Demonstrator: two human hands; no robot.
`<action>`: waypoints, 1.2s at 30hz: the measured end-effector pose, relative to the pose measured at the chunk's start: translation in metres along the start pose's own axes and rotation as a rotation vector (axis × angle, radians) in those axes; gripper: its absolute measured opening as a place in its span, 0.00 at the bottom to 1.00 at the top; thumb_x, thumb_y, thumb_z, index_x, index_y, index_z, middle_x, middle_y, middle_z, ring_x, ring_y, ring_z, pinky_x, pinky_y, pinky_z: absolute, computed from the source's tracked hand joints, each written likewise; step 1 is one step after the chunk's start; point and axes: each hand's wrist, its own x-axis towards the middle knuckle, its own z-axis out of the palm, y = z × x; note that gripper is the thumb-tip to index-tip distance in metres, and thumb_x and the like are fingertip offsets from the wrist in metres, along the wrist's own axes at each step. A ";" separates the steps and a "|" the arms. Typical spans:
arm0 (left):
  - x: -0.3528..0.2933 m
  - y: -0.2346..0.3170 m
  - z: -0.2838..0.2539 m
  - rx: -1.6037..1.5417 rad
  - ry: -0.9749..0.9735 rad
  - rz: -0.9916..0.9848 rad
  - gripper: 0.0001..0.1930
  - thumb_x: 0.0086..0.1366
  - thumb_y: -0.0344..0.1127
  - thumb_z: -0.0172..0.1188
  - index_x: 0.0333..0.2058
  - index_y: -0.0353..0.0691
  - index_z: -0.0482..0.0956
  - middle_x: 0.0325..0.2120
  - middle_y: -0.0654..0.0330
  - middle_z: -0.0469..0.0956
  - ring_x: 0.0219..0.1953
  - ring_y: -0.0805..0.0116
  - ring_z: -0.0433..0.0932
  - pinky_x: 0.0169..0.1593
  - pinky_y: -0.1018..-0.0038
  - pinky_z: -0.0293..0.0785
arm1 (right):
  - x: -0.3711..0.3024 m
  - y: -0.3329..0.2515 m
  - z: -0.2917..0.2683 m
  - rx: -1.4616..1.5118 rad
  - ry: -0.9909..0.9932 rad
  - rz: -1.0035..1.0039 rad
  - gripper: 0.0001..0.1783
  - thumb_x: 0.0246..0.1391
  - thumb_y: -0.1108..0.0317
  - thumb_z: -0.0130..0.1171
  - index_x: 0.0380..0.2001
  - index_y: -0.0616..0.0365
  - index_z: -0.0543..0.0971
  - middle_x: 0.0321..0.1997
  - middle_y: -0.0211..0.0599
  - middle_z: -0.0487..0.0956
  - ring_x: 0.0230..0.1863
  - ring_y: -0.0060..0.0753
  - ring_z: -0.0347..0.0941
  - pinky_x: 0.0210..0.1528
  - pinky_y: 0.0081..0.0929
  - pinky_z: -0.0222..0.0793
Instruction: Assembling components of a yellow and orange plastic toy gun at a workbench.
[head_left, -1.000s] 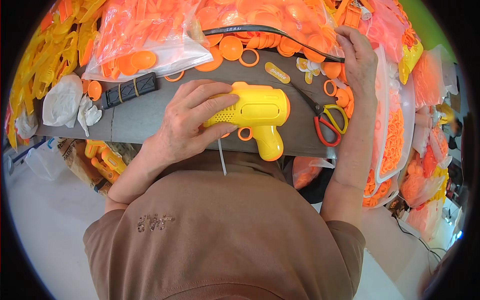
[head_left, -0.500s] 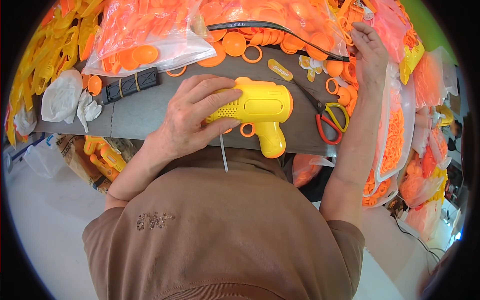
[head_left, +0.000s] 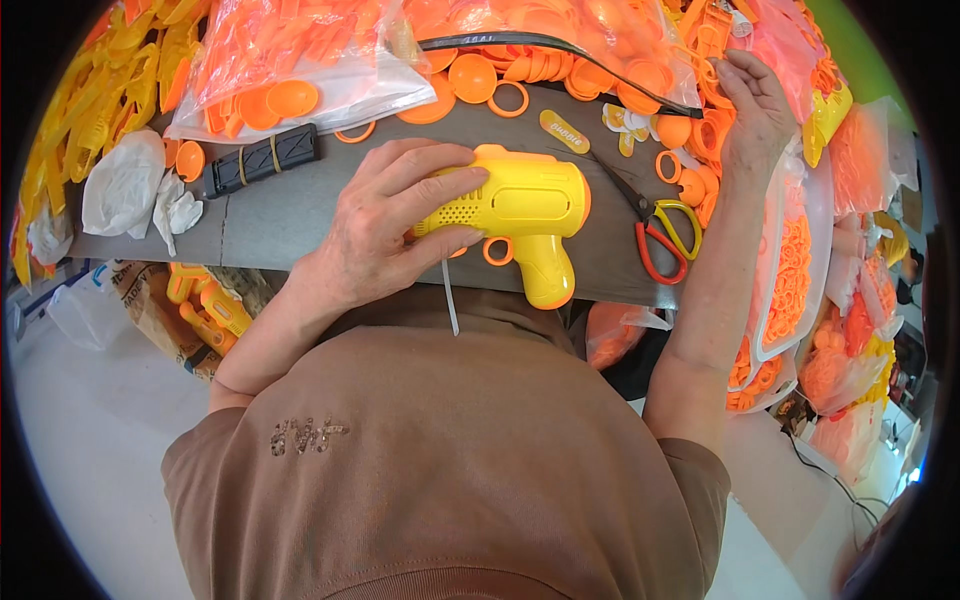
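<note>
A yellow toy gun (head_left: pixel 530 205) with an orange front rim is held just above the near edge of the table. My left hand (head_left: pixel 390 205) wraps round its back end from the left, and its grip points down toward me. A thin pale strip (head_left: pixel 450 298) hangs below that hand, beside an orange ring (head_left: pixel 497 251) under the gun. Far off to the right, my right hand (head_left: pixel 755 110) is at the heap of orange plastic parts (head_left: pixel 712 130), its fingers curled in. Whatever they pinch is hidden.
Red-and-yellow-handled scissors (head_left: pixel 660 245) lie right of the gun, below a yellow oval label (head_left: pixel 565 131). A black banded block (head_left: pixel 262 160) rests at left near crumpled white plastic (head_left: pixel 122 190). Bags of orange parts (head_left: pixel 300 60) line the back; a clear bin (head_left: pixel 790 290) of orange rings stands right.
My right hand has shifted slightly right and down at the orange parts, with its fingers curled more. The left hand still holds the toy gun almost in place.
</note>
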 end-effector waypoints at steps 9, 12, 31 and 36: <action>-0.001 -0.001 0.001 0.001 0.008 -0.007 0.23 0.45 0.33 0.68 0.43 0.38 0.77 0.43 0.56 0.75 0.44 0.56 0.73 0.46 0.65 0.70 | -0.003 -0.007 0.005 -0.096 -0.056 0.068 0.15 0.50 0.77 0.58 0.44 0.64 0.76 0.33 0.34 0.78 0.35 0.22 0.74 0.35 0.17 0.72; -0.003 -0.002 0.001 0.001 0.012 0.001 0.23 0.45 0.33 0.68 0.43 0.38 0.77 0.43 0.56 0.75 0.44 0.56 0.73 0.46 0.65 0.70 | -0.004 -0.005 0.009 -0.172 -0.089 0.093 0.14 0.53 0.75 0.56 0.45 0.63 0.76 0.35 0.33 0.78 0.38 0.22 0.74 0.37 0.18 0.71; -0.001 -0.003 0.001 -0.010 0.019 0.018 0.23 0.45 0.34 0.68 0.43 0.37 0.77 0.43 0.56 0.75 0.43 0.56 0.73 0.44 0.66 0.70 | -0.033 -0.057 0.014 0.011 -0.257 0.121 0.11 0.52 0.78 0.52 0.40 0.65 0.75 0.34 0.32 0.74 0.35 0.22 0.71 0.35 0.15 0.66; -0.003 -0.005 0.001 -0.004 0.011 0.007 0.23 0.45 0.35 0.68 0.42 0.37 0.77 0.42 0.56 0.75 0.43 0.57 0.73 0.44 0.66 0.70 | -0.089 -0.099 0.069 -0.046 -0.648 0.452 0.07 0.50 0.80 0.53 0.34 0.61 0.74 0.31 0.28 0.72 0.30 0.19 0.69 0.30 0.17 0.65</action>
